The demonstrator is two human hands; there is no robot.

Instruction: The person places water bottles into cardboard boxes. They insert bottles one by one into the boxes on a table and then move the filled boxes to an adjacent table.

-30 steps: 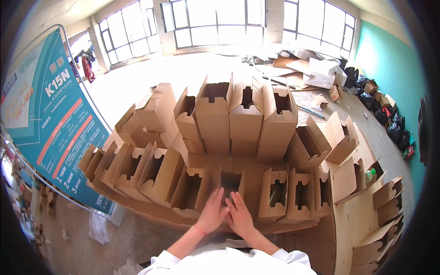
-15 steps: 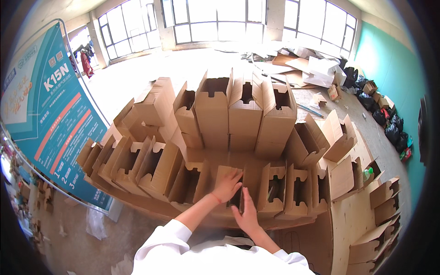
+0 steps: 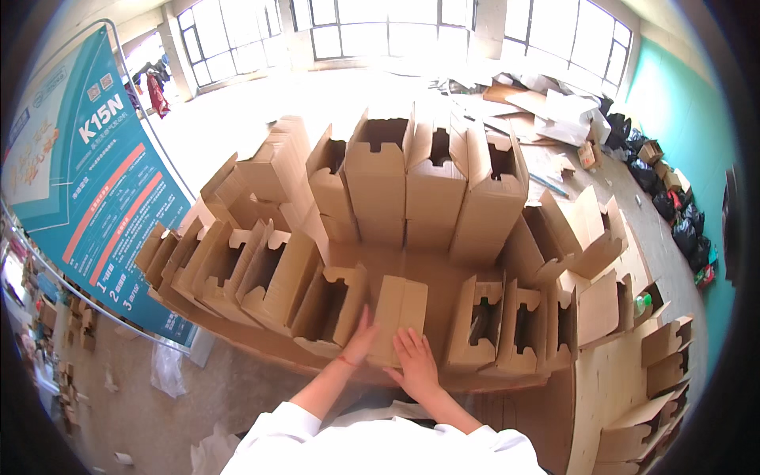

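In front of me stands a small brown cardboard box (image 3: 402, 305) with its top covered by a flap. My left hand (image 3: 361, 340) is against its left side, fingers stretched up between it and the neighbouring open box (image 3: 328, 309); part of the fingers is hidden there. My right hand (image 3: 415, 364) lies with spread fingers on the near part of the covered box. To the right stands another open cardboard box (image 3: 473, 324), with something dark inside that I cannot make out.
Several open boxes line the brown table (image 3: 348, 257), with taller boxes (image 3: 376, 186) at the back. A wooden board (image 3: 594, 388) carries more boxes at right. A blue-green banner (image 3: 103, 198) stands left. Scrap cardboard (image 3: 546, 111) and black bags (image 3: 689, 237) lie far right.
The box in front of me now has its opening covered by the flap. My left hand moved off its top to its left side; my right hand moved from its right side onto it.
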